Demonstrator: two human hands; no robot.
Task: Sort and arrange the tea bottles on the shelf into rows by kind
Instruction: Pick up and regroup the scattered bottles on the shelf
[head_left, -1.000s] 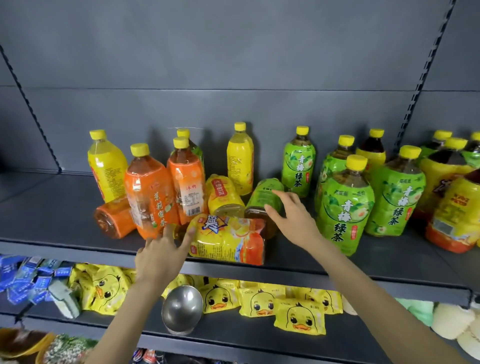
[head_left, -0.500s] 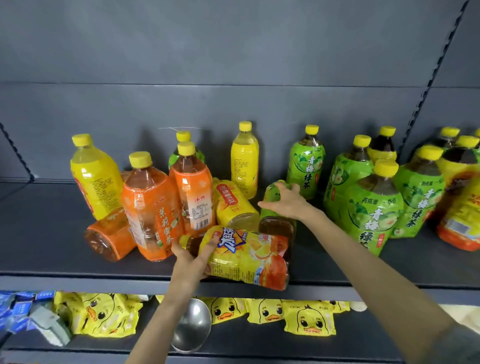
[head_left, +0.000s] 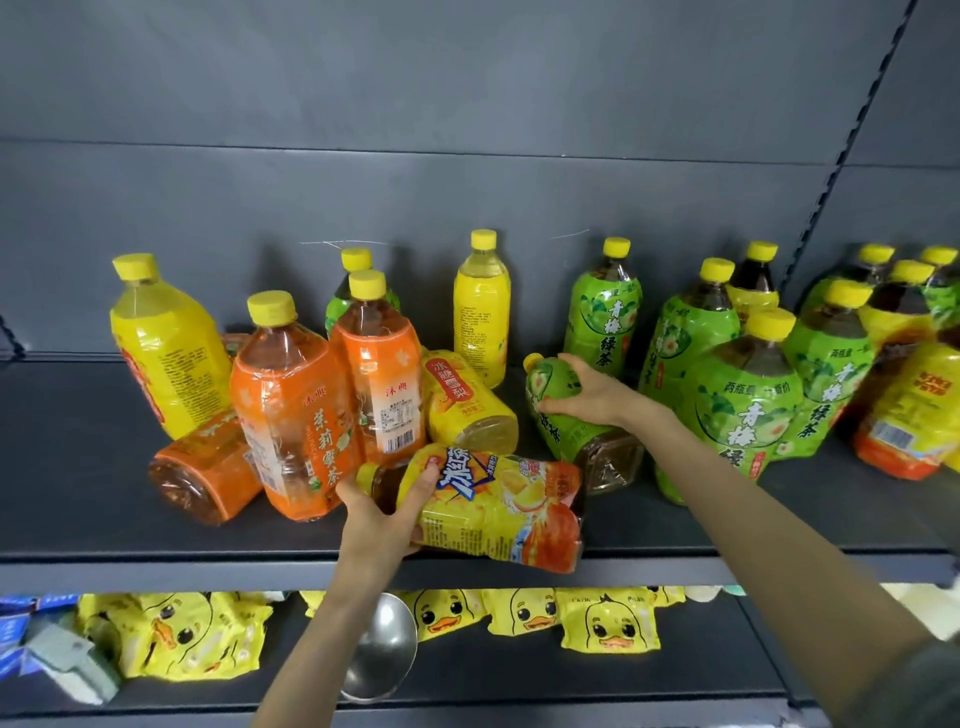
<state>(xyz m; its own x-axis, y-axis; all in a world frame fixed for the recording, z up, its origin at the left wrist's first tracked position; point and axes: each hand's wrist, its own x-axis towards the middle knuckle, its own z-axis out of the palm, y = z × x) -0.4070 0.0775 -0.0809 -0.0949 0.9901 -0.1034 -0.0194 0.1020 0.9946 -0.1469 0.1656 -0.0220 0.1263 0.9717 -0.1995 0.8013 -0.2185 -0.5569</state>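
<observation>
The left hand (head_left: 382, 512) has its fingers (head_left: 422, 488) curled tight round the neck end of a yellow and orange bottle (head_left: 498, 506). That bottle lies on its side at the front edge of the shelf (head_left: 156, 566), low in the middle of the frame. The right hand (head_left: 592, 392) has its fingers (head_left: 566, 401) wrapped over the top part of a green bottle (head_left: 571, 436). This one is also tipped over, just right of the middle, with its cap pointing to the back. To the left of the hands, two orange bottles (head_left: 296, 415) stand up close together, and one more orange bottle (head_left: 202, 473) lies flat beside them. A fat yellow bottle (head_left: 166, 343) stands at the far left, a small yellow bottle (head_left: 467, 410) lies behind the left hand, and a thin yellow bottle (head_left: 482, 312) stands at the back. On the right of the frame many green bottles (head_left: 748, 410) stand in a bunch, but yellow and orange ones (head_left: 904, 415) are mixed in with them. I think the job is only just getting going. The green ones are partly together, but there are no neat rows yet, some bottles need standing up, and the kinds are mixed.
</observation>
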